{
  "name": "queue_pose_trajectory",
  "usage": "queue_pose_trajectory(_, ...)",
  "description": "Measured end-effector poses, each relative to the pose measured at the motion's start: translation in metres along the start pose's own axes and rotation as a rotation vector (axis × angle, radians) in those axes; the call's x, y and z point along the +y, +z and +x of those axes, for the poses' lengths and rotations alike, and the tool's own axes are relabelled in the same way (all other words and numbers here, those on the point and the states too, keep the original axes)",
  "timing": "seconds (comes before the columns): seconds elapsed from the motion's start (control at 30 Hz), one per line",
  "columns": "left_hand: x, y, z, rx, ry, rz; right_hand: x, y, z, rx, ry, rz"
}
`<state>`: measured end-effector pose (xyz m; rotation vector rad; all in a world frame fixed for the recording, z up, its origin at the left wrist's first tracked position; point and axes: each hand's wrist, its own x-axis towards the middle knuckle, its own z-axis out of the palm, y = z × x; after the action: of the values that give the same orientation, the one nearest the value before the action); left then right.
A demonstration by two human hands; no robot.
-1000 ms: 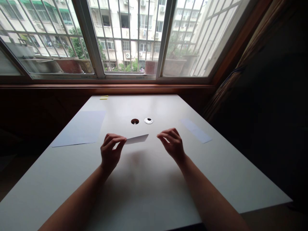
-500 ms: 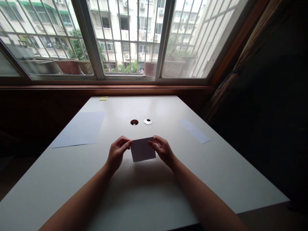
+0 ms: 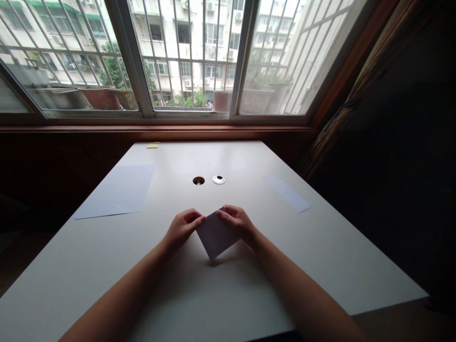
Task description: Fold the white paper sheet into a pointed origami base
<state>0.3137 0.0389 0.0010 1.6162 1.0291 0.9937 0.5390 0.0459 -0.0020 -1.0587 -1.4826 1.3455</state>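
Observation:
Both hands hold a small white piece of paper (image 3: 216, 234) above the middle of the white table (image 3: 213, 294). The paper is turned like a diamond, one corner pointing down close to the tabletop. My left hand (image 3: 183, 227) pinches its left corner between thumb and fingers. At the upper right edge, my right hand (image 3: 238, 222) grips the paper with curled fingers. Both forearms reach in from the bottom of the view.
A large white sheet (image 3: 119, 191) lies at the table's left. A narrow paper strip (image 3: 288, 193) lies at the right. A cable hole (image 3: 198, 180) and its round cap (image 3: 218, 179) sit behind my hands. A yellow note (image 3: 153, 145) is at the far edge, under the barred window (image 3: 185, 57).
My right hand came in and took hold of the paper that only my left hand held. Both hands then moved closer and lower, and the paper turned onto one corner.

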Motion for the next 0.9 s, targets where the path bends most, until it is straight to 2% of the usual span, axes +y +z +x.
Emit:
queue_pose_trajectory(0.2, 0.003, -0.002, 0.0, -0.005, -0.031, 0.014, -0.005, -0.003, -0.002, 0.065, 0.004, 0.06)
queue_pose_trajectory(0.53, -0.003, -0.007, 0.003, 0.03, 0.015, 0.077, -0.004, -0.009, -0.001, 0.131, 0.033, 0.097)
queue_pose_trajectory(0.9, -0.01, -0.013, 0.009, 0.187, -0.015, -0.044, -0.007, -0.024, -0.002, 0.253, 0.011, 0.209)
